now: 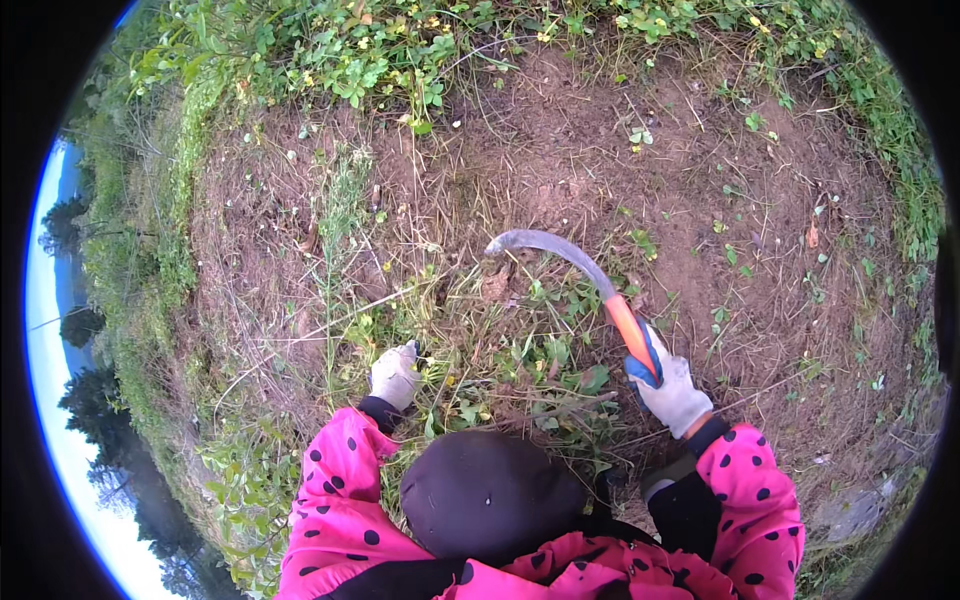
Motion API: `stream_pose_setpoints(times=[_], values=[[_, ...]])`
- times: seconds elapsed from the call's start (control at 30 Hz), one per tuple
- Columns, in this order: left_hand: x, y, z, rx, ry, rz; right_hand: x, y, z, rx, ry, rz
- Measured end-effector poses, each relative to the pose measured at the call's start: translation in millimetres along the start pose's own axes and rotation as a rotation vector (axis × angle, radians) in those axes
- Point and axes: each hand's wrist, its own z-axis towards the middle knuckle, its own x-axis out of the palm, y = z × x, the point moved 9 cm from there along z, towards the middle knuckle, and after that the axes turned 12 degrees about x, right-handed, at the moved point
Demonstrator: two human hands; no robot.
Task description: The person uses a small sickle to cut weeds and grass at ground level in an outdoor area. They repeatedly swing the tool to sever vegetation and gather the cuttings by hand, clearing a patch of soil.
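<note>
My right hand (671, 394), in a white glove with blue on its palm side, grips the orange handle (628, 326) of a sickle. Its curved grey blade (559, 244) arcs to the left over the cut weeds and bare soil, the tip pointing left. On the left, my gloved left hand (395, 376) is low among green weeds (450, 375), fingers curled. Leaves and stems hide its fingertips, so whether it holds any stems is unclear. Loose grass and leafy weeds (555, 367) lie between the two hands.
Brown soil (570, 195) strewn with dry stalks spreads ahead. Low leafy plants with yellow flowers (360, 52) border it at the top. A feathery green weed (341, 202) stands left. A dark rounded thing (491, 495) covers the bottom middle. A grey rock-like patch (851, 514) lies lower right.
</note>
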Motion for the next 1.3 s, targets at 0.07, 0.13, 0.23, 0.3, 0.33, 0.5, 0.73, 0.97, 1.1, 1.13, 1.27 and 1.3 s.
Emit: stream_pose_setpoints(times=[0.07, 0.13, 0.23, 0.3, 0.33, 0.5, 0.73, 0.97, 1.1, 1.13, 1.27, 1.3], values=[[2.8, 4.0, 0.0, -0.103, 0.197, 0.026, 1.3, -39.7, -40.8, -0.082, -0.046, 0.049], [-11.6, -0.6, 12.2, 0.0, 0.214, 0.106, -2.6, -31.0, -53.7, -0.059, 0.004, 0.068], [-96.4, -57.5, 36.6, 0.308, -0.031, 0.314, -13.3, -24.9, -46.5, -0.064, -0.11, 0.022], [-169.5, -98.1, 60.3, 0.311, -0.163, 0.18, 3.6, -28.4, -43.6, 0.008, -0.076, 0.003], [-202.4, -114.7, 69.5, 0.361, -0.332, 0.111, 11.1, -24.8, -47.1, -0.016, -0.073, 0.058], [-248.6, -183.2, 130.4, 0.532, -0.807, -0.079, -2.0, -30.7, -68.4, 0.141, 0.086, 0.983], [-82.0, -278.8, 170.2, 0.456, -0.088, 0.306, -56.8, -114.6, -97.0, 0.273, -0.242, 0.909], [-62.9, -234.6, 190.8, 0.342, -0.026, -0.042, -50.4, -101.1, -58.1, 0.17, -0.116, 0.601], [-76.5, -232.4, 165.3, 0.495, -0.062, -0.457, -48.1, -108.2, -72.1, -0.005, -0.24, 0.061], [-54.9, -218.2, 146.8, 0.565, -0.047, -0.036, -40.5, -108.4, -82.9, 0.036, -0.108, -0.008], [25.7, -187.9, 44.0, 0.505, 0.418, -0.028, 7.3, -125.4, -136.6, -0.046, 0.159, 0.043], [25.7, -178.8, 37.0, 0.456, 0.4, -0.078, 11.6, -123.4, -134.6, 0.014, 0.217, 0.052]])
